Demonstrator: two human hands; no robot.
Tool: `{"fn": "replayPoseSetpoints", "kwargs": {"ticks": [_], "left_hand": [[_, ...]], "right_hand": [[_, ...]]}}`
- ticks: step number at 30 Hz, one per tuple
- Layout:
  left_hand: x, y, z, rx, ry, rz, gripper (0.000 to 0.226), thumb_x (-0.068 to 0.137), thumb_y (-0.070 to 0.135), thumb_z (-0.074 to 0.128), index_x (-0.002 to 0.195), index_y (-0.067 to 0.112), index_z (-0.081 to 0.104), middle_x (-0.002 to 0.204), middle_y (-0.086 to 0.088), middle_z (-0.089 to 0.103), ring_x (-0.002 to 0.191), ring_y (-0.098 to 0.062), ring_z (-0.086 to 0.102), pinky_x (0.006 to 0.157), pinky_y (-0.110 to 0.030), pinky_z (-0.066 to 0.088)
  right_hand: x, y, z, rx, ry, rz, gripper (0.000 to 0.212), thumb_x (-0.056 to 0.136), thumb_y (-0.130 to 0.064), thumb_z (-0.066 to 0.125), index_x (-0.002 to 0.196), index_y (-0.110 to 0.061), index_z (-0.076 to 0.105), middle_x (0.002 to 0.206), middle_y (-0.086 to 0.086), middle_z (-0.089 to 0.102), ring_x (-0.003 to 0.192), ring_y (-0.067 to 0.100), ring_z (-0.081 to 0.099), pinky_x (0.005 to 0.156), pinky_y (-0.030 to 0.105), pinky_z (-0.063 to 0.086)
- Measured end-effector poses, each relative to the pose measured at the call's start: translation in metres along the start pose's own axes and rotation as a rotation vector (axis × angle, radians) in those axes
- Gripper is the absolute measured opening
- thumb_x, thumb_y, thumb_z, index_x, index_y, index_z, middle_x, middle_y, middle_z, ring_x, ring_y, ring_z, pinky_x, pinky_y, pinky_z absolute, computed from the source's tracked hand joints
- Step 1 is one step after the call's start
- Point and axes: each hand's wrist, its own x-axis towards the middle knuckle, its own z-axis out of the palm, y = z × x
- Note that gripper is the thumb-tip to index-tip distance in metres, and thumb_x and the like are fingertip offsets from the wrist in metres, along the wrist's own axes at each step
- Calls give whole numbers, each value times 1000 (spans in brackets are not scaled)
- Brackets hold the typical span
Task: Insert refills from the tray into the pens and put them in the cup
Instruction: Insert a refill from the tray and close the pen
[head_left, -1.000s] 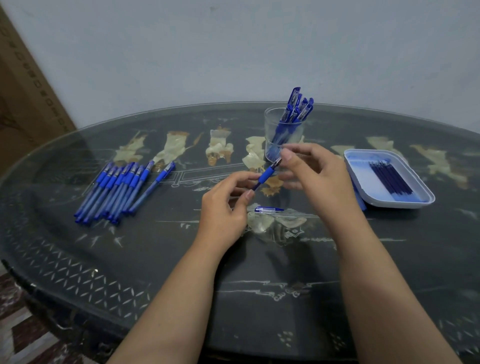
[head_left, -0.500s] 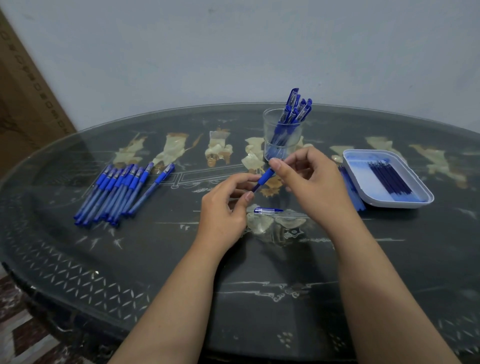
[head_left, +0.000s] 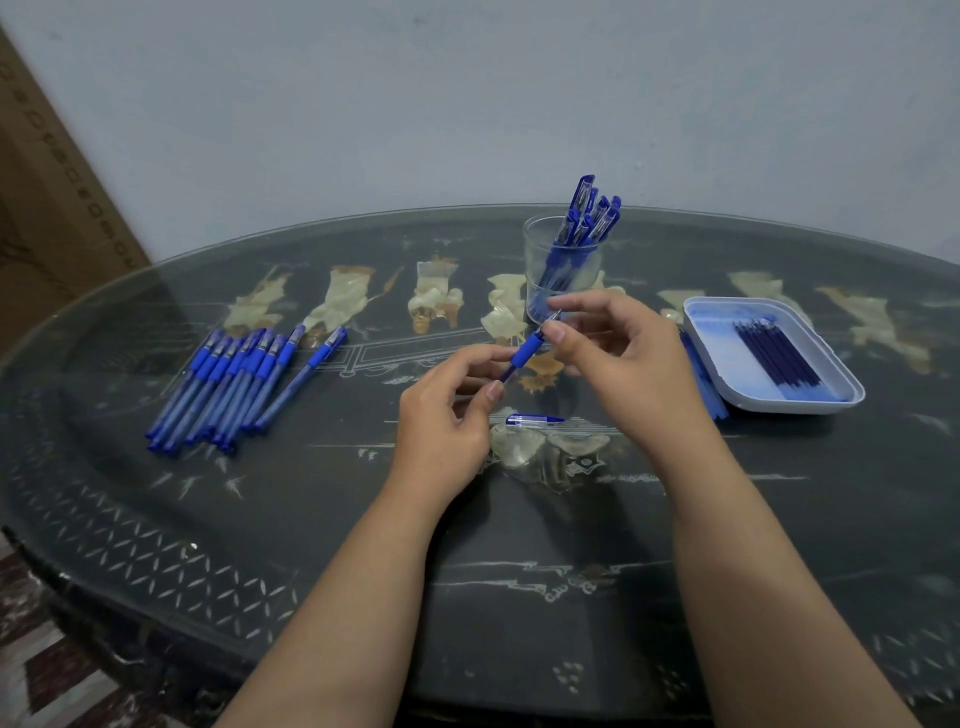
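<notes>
1. Our left hand (head_left: 447, 415) grips the lower barrel of a pen (head_left: 524, 353) with its fingers curled round it. The pen is held tilted above the table (head_left: 311, 519), just in front of the cup (head_left: 558, 275).
2. Our right hand (head_left: 618, 358) pinches the pen's tip end between thumb and forefinger, with the other fingers spread loose. We judge that we are tightening the tip section over a refill already inside.
3. Next, we would press on the cap (head_left: 532, 420), which lies on the table just below our hands. Then we would stand the pen in the cup among the finished ones.
4. More refills (head_left: 779, 353) lie in the tray (head_left: 769, 405) at right, and a row of pens (head_left: 239, 384) waits at left.
5. The table is dark, patterned and glass-topped. A pale wall (head_left: 467, 104) stands behind it, and a cardboard box (head_left: 47, 197) is at far left.
</notes>
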Motion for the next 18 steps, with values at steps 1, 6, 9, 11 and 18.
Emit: {"fn": "replayPoseSetpoints", "kwargs": {"ticks": [1, 6, 9, 11, 18], "left_hand": [[0, -1, 0, -2, 8, -4, 50, 89, -6, 60, 101, 43, 64, 92, 13, 68, 87, -8, 66, 82, -17, 51], [1, -1, 1, -43, 72, -50, 50, 90, -6, 58, 101, 43, 62, 94, 4, 70, 87, -11, 67, 87, -33, 56], [1, -1, 1, -53, 74, -47, 52, 90, -7, 57, 101, 43, 61, 94, 1, 70, 86, -11, 67, 86, -35, 56], [1, -2, 1, -49, 68, -49, 53, 90, -7, 58, 101, 44, 61, 94, 1, 69, 86, -12, 67, 86, -33, 56], [1, -2, 1, -40, 36, -41, 53, 90, -6, 58, 100, 45, 62, 94, 4, 68, 85, -13, 67, 84, -27, 55]], "right_hand": [[0, 1, 0, 22, 3, 17, 18, 87, -24, 71, 105, -25, 69, 92, -3, 71, 87, 13, 67, 77, 29, 57], [0, 23, 3, -298, -156, 105, 40, 86, -13, 72, 121, -25, 58, 93, -5, 67, 82, 11, 62, 72, 13, 46], [-6, 32, 12, -485, -294, 79, 62, 81, -11, 76, 135, -30, 50, 98, -7, 65, 86, 8, 59, 81, 19, 46], [-8, 36, 18, -552, -312, 17, 60, 81, -8, 73, 134, -29, 52, 93, -8, 63, 86, 10, 59, 86, 28, 50], [3, 23, 7, -212, 42, 73, 38, 93, -7, 61, 127, -26, 60, 91, -3, 62, 76, 4, 56, 70, 13, 47]]}}
